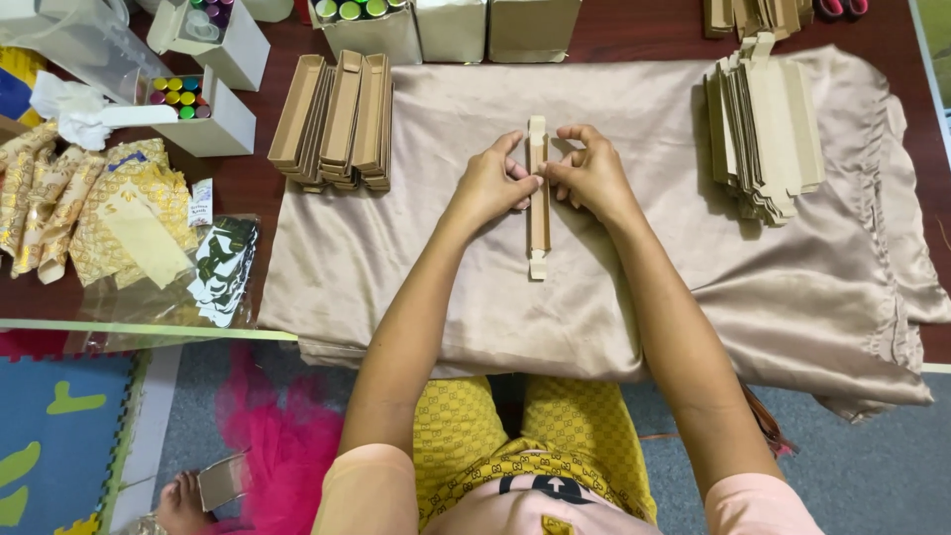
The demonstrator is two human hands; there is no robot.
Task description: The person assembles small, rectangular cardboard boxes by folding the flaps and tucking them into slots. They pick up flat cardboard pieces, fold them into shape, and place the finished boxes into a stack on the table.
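A long narrow tan cardboard box lies lengthwise on a beige satin cloth at the middle of the table. My left hand presses its left side near the far end. My right hand pinches its right side at the same spot. Both hands' fingers are closed on the box, whose end flaps stick out at top and bottom.
A stack of folded long boxes lies at the cloth's far left. Flat unfolded box blanks pile at the far right. Gold patterned wrappers, a clear bag and white boxes with coloured tubes sit left. Someone's foot shows on the floor.
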